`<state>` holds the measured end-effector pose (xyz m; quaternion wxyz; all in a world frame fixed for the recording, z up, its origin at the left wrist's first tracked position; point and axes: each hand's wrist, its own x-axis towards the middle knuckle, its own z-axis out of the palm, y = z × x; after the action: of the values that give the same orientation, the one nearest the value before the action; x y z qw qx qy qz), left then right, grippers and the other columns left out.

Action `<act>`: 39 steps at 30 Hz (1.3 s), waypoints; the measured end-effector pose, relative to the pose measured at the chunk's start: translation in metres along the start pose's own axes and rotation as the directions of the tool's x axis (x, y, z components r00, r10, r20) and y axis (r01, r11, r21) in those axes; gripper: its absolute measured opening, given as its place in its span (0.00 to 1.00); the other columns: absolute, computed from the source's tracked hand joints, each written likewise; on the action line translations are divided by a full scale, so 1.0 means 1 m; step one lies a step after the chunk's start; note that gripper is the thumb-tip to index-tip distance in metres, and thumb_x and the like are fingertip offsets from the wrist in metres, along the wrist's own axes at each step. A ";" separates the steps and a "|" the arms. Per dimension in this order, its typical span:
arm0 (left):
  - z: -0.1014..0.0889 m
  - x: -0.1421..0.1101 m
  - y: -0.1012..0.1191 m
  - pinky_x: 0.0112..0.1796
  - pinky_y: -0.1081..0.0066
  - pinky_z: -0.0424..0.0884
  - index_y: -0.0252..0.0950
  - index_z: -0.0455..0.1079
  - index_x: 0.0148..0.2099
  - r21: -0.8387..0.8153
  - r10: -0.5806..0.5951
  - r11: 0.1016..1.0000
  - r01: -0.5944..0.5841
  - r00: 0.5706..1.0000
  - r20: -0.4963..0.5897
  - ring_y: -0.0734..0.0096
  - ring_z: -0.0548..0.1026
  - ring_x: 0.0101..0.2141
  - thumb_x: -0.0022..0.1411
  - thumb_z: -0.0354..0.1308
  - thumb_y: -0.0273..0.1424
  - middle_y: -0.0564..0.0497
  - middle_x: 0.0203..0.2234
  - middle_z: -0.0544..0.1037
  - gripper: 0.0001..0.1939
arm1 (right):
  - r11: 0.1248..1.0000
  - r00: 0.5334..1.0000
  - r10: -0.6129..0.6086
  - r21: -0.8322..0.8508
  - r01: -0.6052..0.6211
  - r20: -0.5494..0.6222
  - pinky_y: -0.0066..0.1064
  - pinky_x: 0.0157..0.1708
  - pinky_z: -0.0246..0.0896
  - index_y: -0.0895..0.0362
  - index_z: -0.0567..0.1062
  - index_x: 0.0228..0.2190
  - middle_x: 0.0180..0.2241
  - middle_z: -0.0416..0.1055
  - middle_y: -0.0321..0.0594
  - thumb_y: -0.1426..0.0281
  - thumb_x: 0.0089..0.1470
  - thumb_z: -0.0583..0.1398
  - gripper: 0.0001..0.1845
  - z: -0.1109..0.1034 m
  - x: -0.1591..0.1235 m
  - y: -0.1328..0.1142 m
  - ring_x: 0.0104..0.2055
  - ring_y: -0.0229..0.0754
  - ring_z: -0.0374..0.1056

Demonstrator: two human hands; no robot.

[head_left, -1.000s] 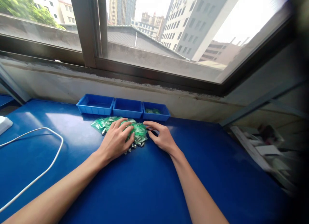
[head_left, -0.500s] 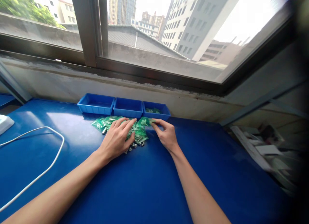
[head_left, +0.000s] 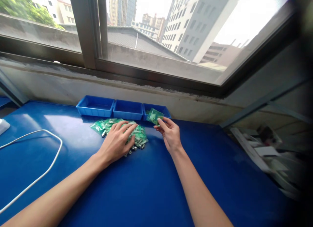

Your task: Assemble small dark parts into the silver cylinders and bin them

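Note:
My right hand (head_left: 169, 132) pinches a small green plastic bag (head_left: 154, 115) between thumb and fingers, raised in front of the right blue bin (head_left: 166, 112). The bag is see-through, but what lies inside is too small to name. My left hand (head_left: 119, 137) rests with fingers spread on a pile of similar green bags (head_left: 141, 133), hiding part of it. Small shiny metal pieces (head_left: 134, 148) lie loose along the near edge of the pile.
Beside the right bin stand a middle blue bin (head_left: 128, 115) and a left blue bin (head_left: 95, 113), against the wall under the window. A white cable (head_left: 60, 148) curves over the blue table (head_left: 137, 194) at left. Papers and other items (head_left: 264, 152) lie at far right.
My right hand has drawn one green bag off the pile and lifted it up and right, before the right bin. My left hand stays on the pile.

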<state>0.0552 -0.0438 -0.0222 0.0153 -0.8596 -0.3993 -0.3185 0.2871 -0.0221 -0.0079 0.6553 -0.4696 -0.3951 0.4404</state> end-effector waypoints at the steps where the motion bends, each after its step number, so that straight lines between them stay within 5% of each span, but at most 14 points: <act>1: 0.000 0.000 0.000 0.56 0.51 0.64 0.37 0.63 0.63 0.000 0.001 1.000 -0.001 1.000 0.001 0.51 0.66 0.57 0.68 0.51 0.33 0.44 0.54 0.75 0.22 | 1.000 0.999 -0.016 0.017 0.017 -0.050 0.25 0.26 0.71 0.58 0.76 0.35 0.25 0.78 0.35 0.64 0.40 0.74 0.21 0.002 0.004 0.000 0.26 0.39 0.76; 8: 0.000 0.000 0.001 0.55 0.51 0.65 0.36 0.65 0.61 -0.001 0.010 1.000 -0.010 1.000 -0.013 0.52 0.67 0.56 0.68 0.51 0.32 0.44 0.53 0.76 0.21 | 0.999 0.992 -0.035 0.010 0.036 -0.122 0.36 0.45 0.75 0.60 0.75 0.45 0.38 0.80 0.45 0.66 0.37 0.75 0.31 0.018 0.017 0.000 0.41 0.47 0.78; 11: 0.000 0.001 0.001 0.55 0.51 0.65 0.36 0.66 0.61 -0.005 0.009 1.000 -0.009 1.000 -0.012 0.51 0.67 0.56 0.68 0.51 0.32 0.44 0.53 0.76 0.21 | 0.991 0.988 -0.082 -0.120 0.066 -0.134 0.37 0.38 0.77 0.61 0.76 0.42 0.32 0.80 0.44 0.63 0.43 0.72 0.25 0.017 0.007 -0.001 0.33 0.46 0.79; 15: -0.001 0.001 0.002 0.55 0.50 0.65 0.36 0.66 0.60 -0.011 0.006 1.000 -0.006 1.000 -0.009 0.50 0.67 0.55 0.68 0.51 0.32 0.44 0.53 0.75 0.20 | 0.902 0.993 -0.112 -0.415 0.117 0.037 0.31 0.26 0.71 0.59 0.78 0.35 0.28 0.78 0.42 0.56 0.50 0.66 0.19 0.011 -0.010 -0.008 0.26 0.43 0.76; 21: -0.002 0.002 0.002 0.54 0.50 0.66 0.35 0.68 0.58 -0.006 0.000 1.000 0.000 1.000 0.000 0.51 0.67 0.55 0.69 0.51 0.32 0.43 0.52 0.76 0.18 | 0.695 0.976 -0.039 -0.696 0.180 0.214 0.30 0.27 0.63 0.55 0.74 0.33 0.24 0.77 0.37 0.48 0.54 0.61 0.22 0.020 -0.024 -0.010 0.24 0.40 0.72; 27: -0.005 0.002 0.002 0.55 0.51 0.66 0.35 0.69 0.57 0.004 -0.014 1.000 0.014 1.000 0.008 0.52 0.68 0.55 0.69 0.51 0.33 0.43 0.51 0.77 0.18 | 0.747 0.970 -0.033 -0.639 0.185 0.242 0.30 0.27 0.63 0.54 0.72 0.37 0.25 0.77 0.37 0.51 0.47 0.67 0.23 0.025 -0.026 0.006 0.26 0.42 0.71; 39: -0.007 0.000 0.000 0.56 0.51 0.67 0.38 0.68 0.58 0.014 -0.011 1.000 0.010 1.000 0.020 0.54 0.68 0.55 0.67 0.54 0.31 0.45 0.51 0.77 0.18 | 0.965 0.944 0.073 -0.262 0.015 0.322 0.30 0.28 0.68 0.56 0.77 0.40 0.29 0.77 0.41 0.59 0.50 0.66 0.18 0.014 -0.011 0.019 0.31 0.43 0.73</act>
<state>0.0516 -0.0456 -0.0161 0.0157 -0.8604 -0.4062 -0.3073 0.2671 -0.0259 -0.0235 0.5061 -0.4774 -0.5462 0.4666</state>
